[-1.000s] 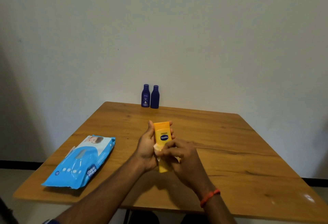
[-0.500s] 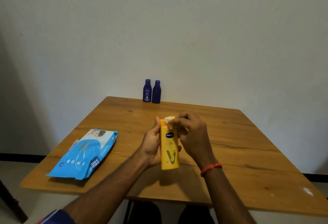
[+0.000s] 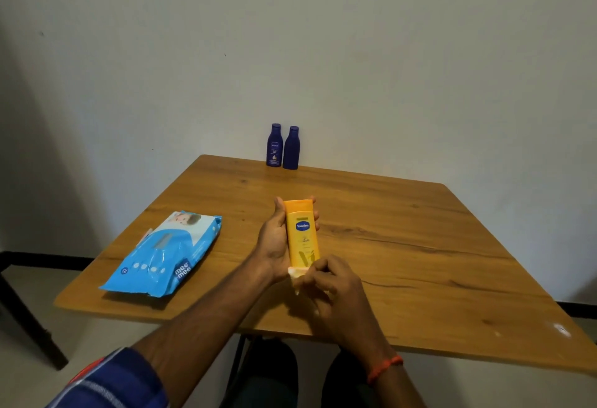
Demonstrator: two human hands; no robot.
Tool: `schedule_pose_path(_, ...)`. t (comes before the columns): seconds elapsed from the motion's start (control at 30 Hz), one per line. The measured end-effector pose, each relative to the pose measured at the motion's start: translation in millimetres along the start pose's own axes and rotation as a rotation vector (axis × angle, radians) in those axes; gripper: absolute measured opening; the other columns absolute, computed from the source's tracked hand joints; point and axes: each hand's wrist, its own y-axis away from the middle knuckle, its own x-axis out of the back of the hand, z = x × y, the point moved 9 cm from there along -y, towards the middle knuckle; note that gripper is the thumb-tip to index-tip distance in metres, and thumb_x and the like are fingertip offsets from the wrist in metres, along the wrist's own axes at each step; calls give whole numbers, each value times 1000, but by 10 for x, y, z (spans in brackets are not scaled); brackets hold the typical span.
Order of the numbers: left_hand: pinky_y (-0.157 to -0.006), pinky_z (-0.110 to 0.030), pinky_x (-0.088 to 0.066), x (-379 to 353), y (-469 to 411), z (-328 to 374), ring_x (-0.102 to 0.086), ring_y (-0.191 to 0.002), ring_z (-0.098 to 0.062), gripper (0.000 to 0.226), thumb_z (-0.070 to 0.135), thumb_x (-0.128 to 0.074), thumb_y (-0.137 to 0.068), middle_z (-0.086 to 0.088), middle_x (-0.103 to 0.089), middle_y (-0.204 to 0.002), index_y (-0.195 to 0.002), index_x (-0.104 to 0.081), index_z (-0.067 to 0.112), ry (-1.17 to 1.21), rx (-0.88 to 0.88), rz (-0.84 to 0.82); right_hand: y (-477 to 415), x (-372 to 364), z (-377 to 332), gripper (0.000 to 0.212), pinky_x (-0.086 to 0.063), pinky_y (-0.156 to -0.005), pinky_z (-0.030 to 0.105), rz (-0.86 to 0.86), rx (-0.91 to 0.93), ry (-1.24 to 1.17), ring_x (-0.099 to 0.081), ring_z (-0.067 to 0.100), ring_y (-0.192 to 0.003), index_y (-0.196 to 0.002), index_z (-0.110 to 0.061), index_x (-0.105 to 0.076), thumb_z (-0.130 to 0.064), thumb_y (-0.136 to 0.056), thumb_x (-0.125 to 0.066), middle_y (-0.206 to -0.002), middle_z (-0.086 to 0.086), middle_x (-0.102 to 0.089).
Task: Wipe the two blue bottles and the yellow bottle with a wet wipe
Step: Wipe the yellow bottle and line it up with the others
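My left hand [image 3: 275,239] grips the yellow bottle [image 3: 302,233] from behind and holds it above the middle of the wooden table [image 3: 420,262], cap end pointing away from me. My right hand [image 3: 332,285] presses a small white wet wipe [image 3: 295,273] against the bottle's near end, and its fingers hide that end. Two dark blue bottles stand upright side by side at the table's far edge by the wall: the left blue bottle [image 3: 274,146] shows a white label, the right blue bottle [image 3: 291,148] shows plain blue.
A light blue pack of wet wipes [image 3: 164,254] lies flat on the table's left side near the front edge. A dark chair part [image 3: 29,320] stands on the floor at the lower left. My knees show under the table's front edge.
My right hand with the wipe has slid from the bottle's cap end down to its near end. The left hand has kept its hold, and the bottle now leans more away from me.
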Motion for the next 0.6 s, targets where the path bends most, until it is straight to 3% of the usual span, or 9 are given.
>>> schedule_pose_path(0.07, -78, -36, -50, -20, -16, 51, -64, -81, -19, 62, 64, -29, -98, -9, -70, -96, -130, -65, 24, 16, -44, -8, -9, -76, -132, 27, -48, -79, 19, -35, 75, 79, -48, 4, -99, -95, -27, -71, -38, -72, -80, -100, -11, -52)
schedule_pose_path(0.17, -80, -41, -49, -30, -26, 134, -65, -82, -23, 56, 64, -31, -97, -11, -69, -95, -119, -68, 28, 68, -86, -3, -12, 6, -215, 25, -48, -76, 18, 11, 161, 153, -49, 7, -98, -94, -21, -72, -41, -80, -70, -100, -7, -55)
schedule_pose_path(0.23, -79, -42, -48, -26, -43, 161, -64, -82, -24, 56, 65, -32, -96, -11, -69, -94, -111, -70, 27, 102, -84, 15, -4, 178, -147, 19, -46, -73, 17, 109, 140, 137, -51, 8, -94, -93, -19, -73, -34, -81, -74, -97, -5, -56)
schedule_pose_path(0.33, -79, -42, -48, 1, -76, 168, -64, -83, -24, 59, 69, -31, -94, -11, -69, -94, -114, -68, 26, 148, -68, 53, 9, 421, 18, 10, -47, -68, 20, 267, 82, 84, -53, 8, -89, -91, -21, -75, -18, -81, -73, -91, -6, -55)
schedule_pose_path(0.43, -74, -39, -48, 21, -109, 148, -63, -79, -23, 62, 73, -30, -93, -10, -67, -92, -116, -66, 28, 198, -47, 82, -18, 499, 93, 23, -49, -66, 26, 320, 31, 56, -55, 8, -88, -88, -22, -74, -4, -76, -80, -91, -8, -55)
schedule_pose_path(0.53, -67, -33, -43, -11, -93, 102, -58, -71, -21, 65, 74, -28, -92, -8, -63, -84, -113, -65, 26, 264, -23, 97, -34, 418, -22, 4, -50, -66, 26, 296, 58, -14, -55, 7, -89, -86, -21, -73, -24, -82, -74, -93, -9, -55)
schedule_pose_path(0.6, -65, -31, -42, -23, -80, 73, -57, -69, -20, 66, 75, -27, -92, -8, -62, -82, -112, -66, 25, 299, -19, 94, -32, 340, -93, 5, -50, -66, 28, 296, 77, -14, -54, 8, -90, -85, -21, -73, -24, -82, -76, -92, -7, -55)
